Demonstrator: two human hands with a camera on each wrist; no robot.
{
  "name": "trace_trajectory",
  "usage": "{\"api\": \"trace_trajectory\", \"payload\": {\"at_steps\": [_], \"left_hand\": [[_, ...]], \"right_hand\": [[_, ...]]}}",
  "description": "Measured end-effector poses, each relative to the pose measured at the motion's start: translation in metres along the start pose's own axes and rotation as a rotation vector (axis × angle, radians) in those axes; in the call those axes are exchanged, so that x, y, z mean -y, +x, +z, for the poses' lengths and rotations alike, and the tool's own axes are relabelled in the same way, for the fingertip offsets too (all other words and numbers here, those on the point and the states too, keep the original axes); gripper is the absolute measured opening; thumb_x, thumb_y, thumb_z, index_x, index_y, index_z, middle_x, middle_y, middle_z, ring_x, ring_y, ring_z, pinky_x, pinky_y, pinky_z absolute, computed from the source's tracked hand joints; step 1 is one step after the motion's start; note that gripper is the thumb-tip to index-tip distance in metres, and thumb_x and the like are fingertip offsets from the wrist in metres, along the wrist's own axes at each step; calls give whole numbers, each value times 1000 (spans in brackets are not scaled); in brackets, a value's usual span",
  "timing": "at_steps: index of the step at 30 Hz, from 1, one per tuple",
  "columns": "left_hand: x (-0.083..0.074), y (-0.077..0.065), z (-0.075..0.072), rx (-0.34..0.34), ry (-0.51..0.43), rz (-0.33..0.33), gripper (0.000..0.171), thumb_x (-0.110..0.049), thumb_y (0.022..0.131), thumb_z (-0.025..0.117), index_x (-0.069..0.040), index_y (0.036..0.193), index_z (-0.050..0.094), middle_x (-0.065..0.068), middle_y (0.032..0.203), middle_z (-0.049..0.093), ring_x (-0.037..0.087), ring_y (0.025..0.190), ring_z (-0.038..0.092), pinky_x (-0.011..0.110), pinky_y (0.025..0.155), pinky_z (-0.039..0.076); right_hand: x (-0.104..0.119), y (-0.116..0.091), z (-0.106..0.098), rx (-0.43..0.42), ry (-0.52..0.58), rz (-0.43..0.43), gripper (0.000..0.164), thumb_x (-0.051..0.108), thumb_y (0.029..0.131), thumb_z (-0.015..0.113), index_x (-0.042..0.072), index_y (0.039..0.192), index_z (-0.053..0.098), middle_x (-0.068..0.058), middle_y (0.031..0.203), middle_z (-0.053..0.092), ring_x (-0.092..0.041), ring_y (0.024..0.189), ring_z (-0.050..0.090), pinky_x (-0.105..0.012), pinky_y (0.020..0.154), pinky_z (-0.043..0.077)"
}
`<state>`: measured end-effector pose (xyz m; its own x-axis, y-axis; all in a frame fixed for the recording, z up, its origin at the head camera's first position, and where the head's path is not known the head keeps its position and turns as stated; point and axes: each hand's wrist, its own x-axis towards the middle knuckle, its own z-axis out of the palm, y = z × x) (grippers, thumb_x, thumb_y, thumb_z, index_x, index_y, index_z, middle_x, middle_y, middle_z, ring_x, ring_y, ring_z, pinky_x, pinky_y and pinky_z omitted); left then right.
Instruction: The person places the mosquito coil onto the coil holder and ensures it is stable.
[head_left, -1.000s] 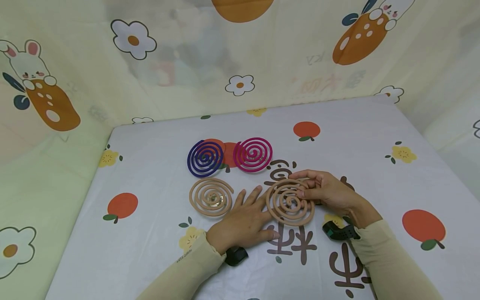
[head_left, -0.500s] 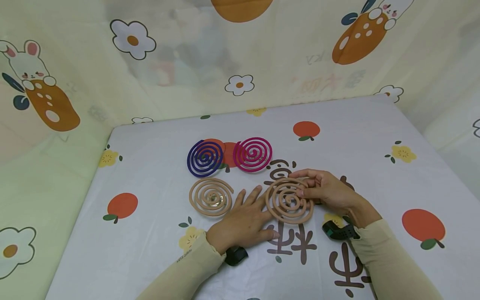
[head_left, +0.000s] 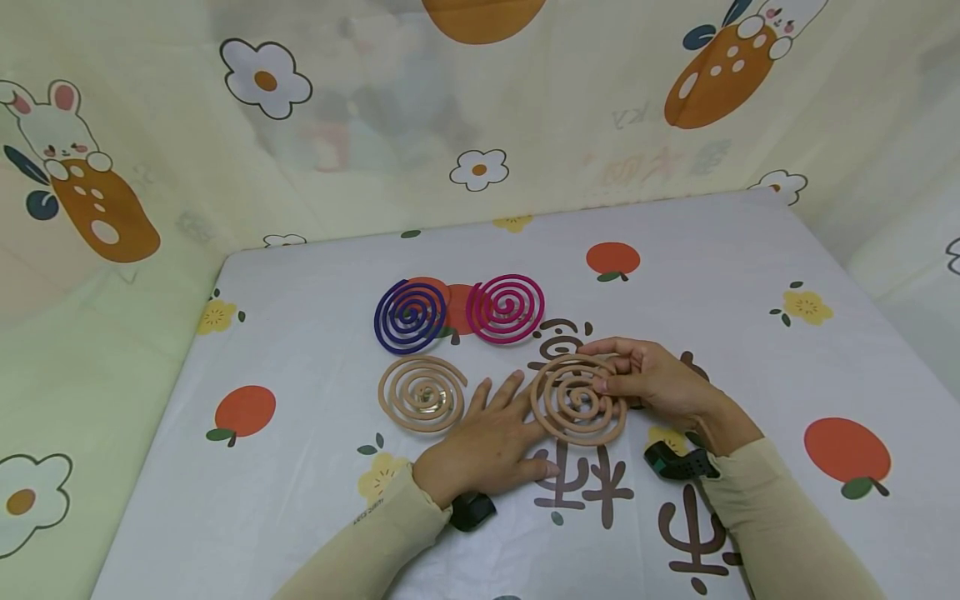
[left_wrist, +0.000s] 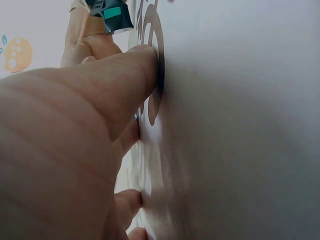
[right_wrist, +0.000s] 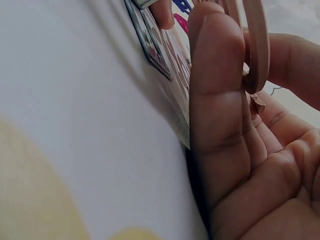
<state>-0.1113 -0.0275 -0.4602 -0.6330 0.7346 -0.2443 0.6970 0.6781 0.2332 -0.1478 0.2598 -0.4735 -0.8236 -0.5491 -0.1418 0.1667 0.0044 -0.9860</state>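
My right hand point(head_left: 654, 385) pinches a tan mosquito coil point(head_left: 577, 397) at its right side, thumb on top. In the right wrist view, the coil's rings point(right_wrist: 257, 50) pass between thumb and fingers. Palm down with fingers spread, my left hand point(head_left: 487, 442) rests on the table just left of this coil, which covers some of its fingertips. Another tan mosquito coil point(head_left: 425, 395) lies beyond the left fingers, a small shiny metal piece point(head_left: 433, 403) showing at its centre. Behind are a dark blue coil point(head_left: 410, 317) and a pink coil point(head_left: 507, 308).
A white printed cloth point(head_left: 300, 483) covers the table, with a patterned curtain point(head_left: 375, 167) rising behind it. A flat dark-edged thing point(right_wrist: 150, 45) lies low near the held coil in the right wrist view. Dark cameras point(head_left: 472, 511) sit at the wrists.
The coil in my right hand has shifted slightly, its near edge moving a little away from me. My left hand and the other coils have stayed in place.
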Motion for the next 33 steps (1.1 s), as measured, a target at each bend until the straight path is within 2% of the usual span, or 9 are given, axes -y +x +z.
{"api": "trace_trajectory", "payload": {"at_steps": [33], "left_hand": [[0,0,0,4,-16,-6,74,-64,101,54,-38,165,28,3,176,9,31,162,0,61,127,7]], "right_hand": [[1,-1,1,12,4,11,52,-1,101,64,-8,148,43,-6,90,72,-15,71,71,-26,63,60]]}}
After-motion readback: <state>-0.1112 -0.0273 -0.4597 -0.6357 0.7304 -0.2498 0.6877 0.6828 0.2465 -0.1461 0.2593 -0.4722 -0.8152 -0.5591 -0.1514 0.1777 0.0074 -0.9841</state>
